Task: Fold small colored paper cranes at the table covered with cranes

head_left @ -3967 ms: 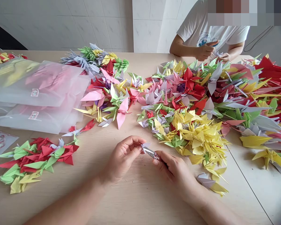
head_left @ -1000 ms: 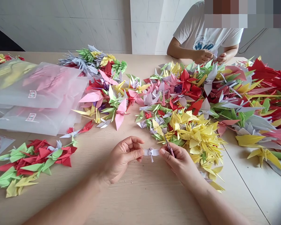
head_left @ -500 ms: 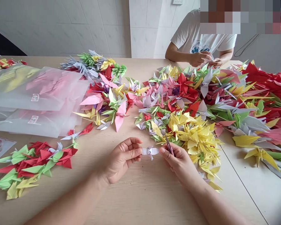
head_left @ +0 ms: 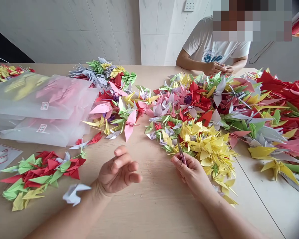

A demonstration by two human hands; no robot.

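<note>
My left hand (head_left: 118,172) hovers over the wooden table (head_left: 151,205), palm up, fingers loosely apart, holding nothing. A small white paper crane (head_left: 73,194) lies just left of that forearm, beside a small heap of red, green and yellow cranes (head_left: 40,172). My right hand (head_left: 193,172) rests on the table at the edge of a yellow crane pile (head_left: 209,146). It pinches a thin metal tool (head_left: 181,155) that points up and away from me.
A large heap of mixed-colour paper cranes (head_left: 214,99) covers the middle and right of the table. Frosted plastic bags (head_left: 45,106) of cranes are stacked at the left. Across the table a person in a white shirt (head_left: 214,46) works with both hands.
My left hand let go of the white crane, which now lies by my left forearm, and the hand opened. My right hand stays put with the tool. The view tilted slightly up.
</note>
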